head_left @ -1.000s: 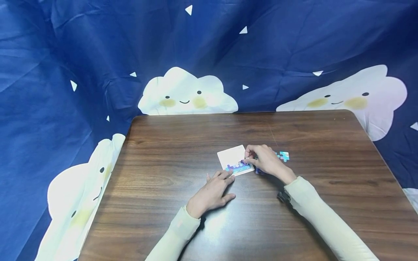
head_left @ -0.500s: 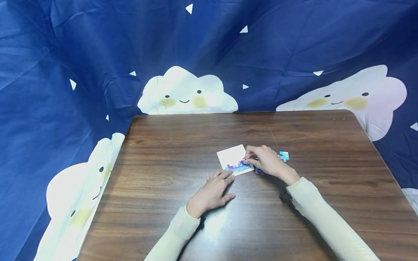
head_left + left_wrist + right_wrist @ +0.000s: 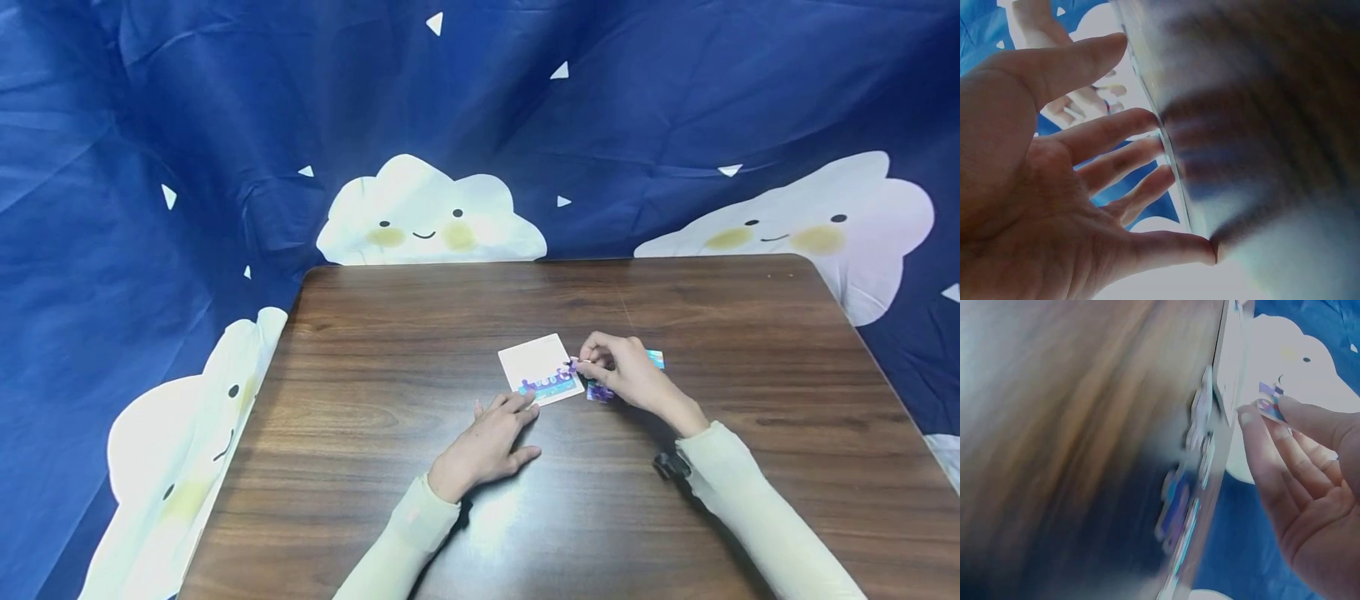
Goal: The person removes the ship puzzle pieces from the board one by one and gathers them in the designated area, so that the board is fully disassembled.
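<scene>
A white puzzle board (image 3: 528, 357) lies tilted on the table, with a row of blue and purple puzzle pieces (image 3: 551, 387) along its near edge. My left hand (image 3: 483, 442) has its fingers spread, the fingertips on the board's near left corner. In the left wrist view those fingers (image 3: 1116, 134) reach to the board's thin edge (image 3: 1175, 169). Just off the right side of the board, my right hand (image 3: 630, 372) pinches a small purple and white puzzle piece (image 3: 1268, 406) between thumb and forefinger. Its other fingers curl loosely behind.
Loose puzzle pieces lie right of the board: a purple one (image 3: 599, 392) below the right hand and a light blue one (image 3: 656, 358) partly behind it. Several pieces (image 3: 1175, 506) show edge-on in the right wrist view. A wooden table (image 3: 375, 350) meets a blue cloud-print curtain (image 3: 247, 83).
My right hand has moved right, from over the board to just past its right edge, with a puzzle piece in its fingertips. A loose purple piece is more uncovered. My left hand stays still.
</scene>
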Demonstrator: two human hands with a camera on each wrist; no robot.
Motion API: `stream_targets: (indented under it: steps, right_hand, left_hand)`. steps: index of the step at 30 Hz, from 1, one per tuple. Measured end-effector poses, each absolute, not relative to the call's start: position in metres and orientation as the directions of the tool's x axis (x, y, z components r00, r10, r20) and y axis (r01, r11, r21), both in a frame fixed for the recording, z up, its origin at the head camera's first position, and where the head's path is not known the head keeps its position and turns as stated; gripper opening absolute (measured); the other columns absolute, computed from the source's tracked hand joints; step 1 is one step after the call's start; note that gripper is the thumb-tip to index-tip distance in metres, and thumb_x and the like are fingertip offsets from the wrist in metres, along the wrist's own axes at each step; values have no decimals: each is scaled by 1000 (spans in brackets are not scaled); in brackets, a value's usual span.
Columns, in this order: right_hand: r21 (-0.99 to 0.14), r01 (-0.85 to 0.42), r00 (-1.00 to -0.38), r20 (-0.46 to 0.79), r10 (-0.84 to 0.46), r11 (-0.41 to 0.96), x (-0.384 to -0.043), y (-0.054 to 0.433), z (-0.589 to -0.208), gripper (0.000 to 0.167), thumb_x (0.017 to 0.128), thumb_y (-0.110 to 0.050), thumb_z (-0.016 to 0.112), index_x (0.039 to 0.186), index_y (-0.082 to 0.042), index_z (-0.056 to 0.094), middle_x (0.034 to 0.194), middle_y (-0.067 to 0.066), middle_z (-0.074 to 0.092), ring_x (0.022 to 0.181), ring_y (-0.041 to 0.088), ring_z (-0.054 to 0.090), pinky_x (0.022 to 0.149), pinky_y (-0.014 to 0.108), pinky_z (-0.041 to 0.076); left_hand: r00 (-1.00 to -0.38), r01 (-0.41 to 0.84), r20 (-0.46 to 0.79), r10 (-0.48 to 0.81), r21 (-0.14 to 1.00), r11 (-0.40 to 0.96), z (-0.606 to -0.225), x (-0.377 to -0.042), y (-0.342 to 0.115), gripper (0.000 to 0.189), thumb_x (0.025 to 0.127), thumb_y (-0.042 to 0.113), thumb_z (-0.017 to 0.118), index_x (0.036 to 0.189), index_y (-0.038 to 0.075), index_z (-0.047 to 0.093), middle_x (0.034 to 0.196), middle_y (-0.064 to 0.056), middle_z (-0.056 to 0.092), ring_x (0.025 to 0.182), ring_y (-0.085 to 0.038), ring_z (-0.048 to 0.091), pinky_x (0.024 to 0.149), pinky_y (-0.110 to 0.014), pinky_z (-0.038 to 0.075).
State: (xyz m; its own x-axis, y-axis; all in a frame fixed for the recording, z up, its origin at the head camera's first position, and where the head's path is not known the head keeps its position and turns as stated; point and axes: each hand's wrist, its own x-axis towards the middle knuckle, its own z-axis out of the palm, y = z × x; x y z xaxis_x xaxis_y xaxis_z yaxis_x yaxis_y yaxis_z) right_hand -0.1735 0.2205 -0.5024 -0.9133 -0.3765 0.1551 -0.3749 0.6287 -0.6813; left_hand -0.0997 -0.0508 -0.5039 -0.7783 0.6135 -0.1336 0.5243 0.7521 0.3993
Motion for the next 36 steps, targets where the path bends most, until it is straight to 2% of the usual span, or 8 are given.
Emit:
stream_targets:
  steps: [5,11,17,22,28,36]
  right_hand:
    - [-690,-330,-940,179,-289,644,-168,239,-504,11,91,-12,81,94,-8,71,84,3,78,74,9,71,69,19,56]
    - [-690,-279,-960,170,-224,668,-157,258,-506,10,91,-11,80,95,-7,72,83,4,77,72,5,69,64,16,51]
    - [-705,-216,-976,129,-178,676,-149,274,-506,11,93,-13,79,97,-6,71,83,6,73,70,7,69,61,19,54]
    - [-721,-170,-985,104,-137,671,-143,285,-508,13,92,-12,79,98,-4,71,82,8,73,67,7,71,59,21,58]
    - [-764,-123,-991,60,-121,633,-134,295,-509,15,93,-11,78,100,-1,70,82,13,75,64,7,72,56,27,60]
    - [-721,-67,-995,-5,-103,689,-127,308,-505,18,95,-18,78,101,-3,71,84,11,75,61,11,71,58,25,57]
  left_hand:
    - [-782,516,-133,608,410,752,-503,-99,-51,60,100,38,70,150,8,55,164,-6,45,151,-27,42,109,-77,39]
    - [-787,501,-134,602,430,751,-504,-99,-51,58,101,35,68,150,8,55,165,-6,44,151,-26,41,110,-77,38]
    - [-798,479,-133,587,450,753,-504,-98,-51,57,101,31,68,150,7,55,166,-9,41,153,-27,41,111,-76,38]
    - [-814,463,-109,570,471,751,-505,-97,-50,55,99,29,70,148,8,57,162,-17,40,149,-33,46,108,-78,38]
    - [-816,470,-92,570,468,748,-506,-98,-49,52,100,29,70,147,8,59,158,-19,41,146,-34,49,106,-79,40]
    - [-815,467,-101,570,466,751,-505,-99,-49,52,101,29,68,147,8,59,160,-19,40,149,-34,46,108,-78,39]
